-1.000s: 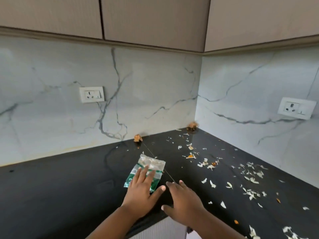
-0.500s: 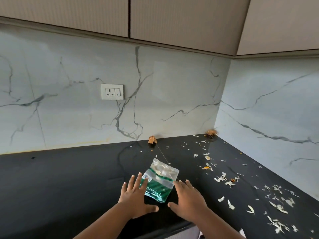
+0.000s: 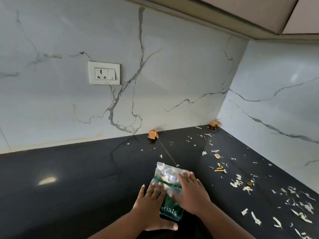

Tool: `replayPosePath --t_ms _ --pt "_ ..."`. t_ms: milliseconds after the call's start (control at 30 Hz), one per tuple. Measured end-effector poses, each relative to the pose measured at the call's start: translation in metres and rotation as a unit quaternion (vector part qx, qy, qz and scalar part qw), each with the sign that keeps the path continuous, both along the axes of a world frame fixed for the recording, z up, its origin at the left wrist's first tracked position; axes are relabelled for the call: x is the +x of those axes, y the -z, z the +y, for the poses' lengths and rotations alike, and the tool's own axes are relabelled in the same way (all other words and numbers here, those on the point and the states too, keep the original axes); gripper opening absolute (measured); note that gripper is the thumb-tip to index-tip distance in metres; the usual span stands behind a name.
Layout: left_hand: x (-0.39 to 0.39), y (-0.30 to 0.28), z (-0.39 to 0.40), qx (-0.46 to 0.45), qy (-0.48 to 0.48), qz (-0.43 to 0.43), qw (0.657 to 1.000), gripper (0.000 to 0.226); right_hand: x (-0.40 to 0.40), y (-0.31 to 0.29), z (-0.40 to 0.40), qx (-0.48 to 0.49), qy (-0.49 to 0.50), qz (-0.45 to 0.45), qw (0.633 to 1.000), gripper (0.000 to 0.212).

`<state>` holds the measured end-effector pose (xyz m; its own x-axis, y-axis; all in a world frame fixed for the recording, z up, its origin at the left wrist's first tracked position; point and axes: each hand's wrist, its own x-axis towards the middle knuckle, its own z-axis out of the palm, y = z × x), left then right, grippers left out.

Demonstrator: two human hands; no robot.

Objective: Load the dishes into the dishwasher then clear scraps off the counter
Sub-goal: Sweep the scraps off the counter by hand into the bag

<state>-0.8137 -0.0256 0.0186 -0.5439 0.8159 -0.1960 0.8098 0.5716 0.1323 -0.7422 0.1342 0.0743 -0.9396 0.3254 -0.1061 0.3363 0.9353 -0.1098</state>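
Where both hands lay beside it before, right hand (image 3: 190, 194) and left hand (image 3: 151, 207) now press flat on the plastic bag (image 3: 168, 180).

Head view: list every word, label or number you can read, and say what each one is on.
"rtials": white letters on the green lower part of the plastic bag lying on the black counter; the start of the word is hidden under the left hand.
Wall socket: no readable marking.
Clear upper part of the bag, partly under the right hand: no readable print.
Nothing else carries text.
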Motion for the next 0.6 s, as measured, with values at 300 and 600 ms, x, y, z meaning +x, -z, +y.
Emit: replayPosePath --t_ms 300,600 --pt "-0.066 0.013 -0.033 0.113 -0.136 0.037 0.984 0.107 -0.091 -0.001 0.024 0.0 0.024 0.003 1.0 0.081" --pt "-0.093 0.038 -0.032 0.177 -0.366 0.059 0.912 0.076 -0.253 0.015 0.036 -0.05 -0.016 0.046 0.998 0.063"
